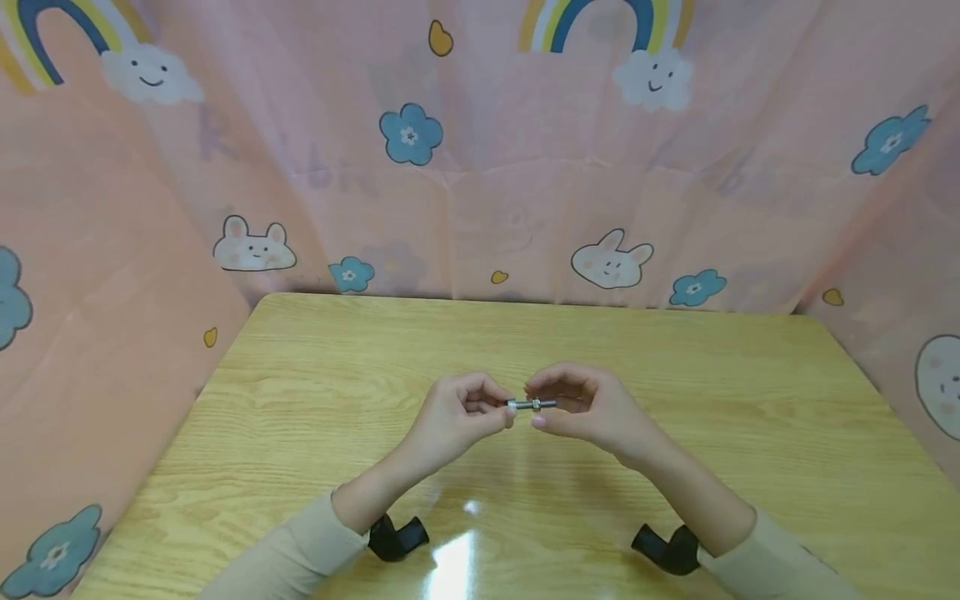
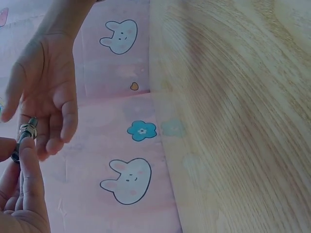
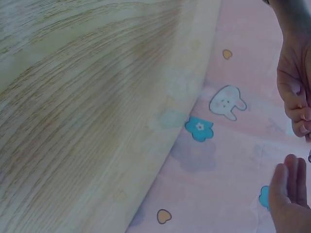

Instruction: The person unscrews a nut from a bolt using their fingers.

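A metal bolt (image 1: 550, 403) with a nut (image 1: 536, 404) partway along its thread is held level above the table. My left hand (image 1: 453, 417) pinches its head between thumb and fingertips. Around the threaded end, my right hand (image 1: 592, 412) has its thumb and fingers parted, with a gap between them and the bolt. Seen from the left wrist, the nut (image 2: 29, 129) sits beyond the left fingertips and the right hand (image 2: 51, 92) lies behind it with loosely bent fingers. The right wrist view catches the right hand (image 3: 290, 194) at its edge, the bolt mostly cut off.
A light wood-grain table (image 1: 360, 350) lies beneath both hands. Pink curtain (image 1: 495, 208) with cartoon prints hangs behind it and at the sides. Black wrist pieces (image 1: 396, 537) show beside each forearm, and a bright reflection falls on the table's near part.
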Demonstrator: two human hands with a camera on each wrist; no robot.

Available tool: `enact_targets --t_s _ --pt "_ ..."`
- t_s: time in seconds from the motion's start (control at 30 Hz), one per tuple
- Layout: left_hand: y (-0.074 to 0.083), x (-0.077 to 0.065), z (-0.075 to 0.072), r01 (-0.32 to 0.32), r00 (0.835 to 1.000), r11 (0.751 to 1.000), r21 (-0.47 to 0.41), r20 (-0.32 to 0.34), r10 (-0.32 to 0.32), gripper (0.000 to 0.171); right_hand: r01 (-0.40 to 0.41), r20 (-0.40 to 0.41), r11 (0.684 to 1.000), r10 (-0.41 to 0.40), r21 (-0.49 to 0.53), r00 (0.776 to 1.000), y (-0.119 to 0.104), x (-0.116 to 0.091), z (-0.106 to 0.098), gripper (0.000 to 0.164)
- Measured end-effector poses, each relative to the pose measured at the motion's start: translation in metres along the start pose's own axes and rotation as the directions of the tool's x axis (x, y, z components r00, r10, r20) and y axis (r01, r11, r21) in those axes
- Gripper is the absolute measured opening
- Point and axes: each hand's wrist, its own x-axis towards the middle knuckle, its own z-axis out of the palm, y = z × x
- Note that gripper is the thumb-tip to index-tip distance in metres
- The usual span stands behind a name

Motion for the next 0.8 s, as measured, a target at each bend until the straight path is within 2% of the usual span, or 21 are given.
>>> enact_targets --t_s 0.27,0.37,0.5,0.7,0.8 --pt "0.0012 0.0010 0.0014 -0.004 1.000 1.000 0.000 -0.001 0.004 0.008 -0.031 0.035 0.999 0.029 0.044 0.999 0.0001 0.0027 -0.0008 0.026" --pt "0.0027 0.0020 0.0014 -0.006 1.000 1.000 -0.010 -0.005 0.006 0.009 -0.002 0.031 0.998 0.000 0.060 1.000 -0.0003 0.0018 -0.0025 0.022" --pt "0.0036 0.0024 0.0006 0.004 1.000 1.000 -0.017 -0.012 -0.005 0.009 0.025 0.035 0.999 -0.026 0.039 0.999 -0.0027 0.0012 -0.0033 0.027" --pt "0.0034 0.0029 0.0004 0.008 1.000 1.000 -0.013 -0.013 -0.008 0.009 -0.067 0.006 0.998 0.067 0.014 0.998 -0.0069 0.0042 -0.0025 0.030" --pt "0.0034 0.0030 0.0005 0.003 1.000 1.000 -0.015 -0.006 -0.003 0.009 -0.074 0.009 0.997 0.074 0.028 0.997 -0.0072 0.0033 -0.0032 0.027"
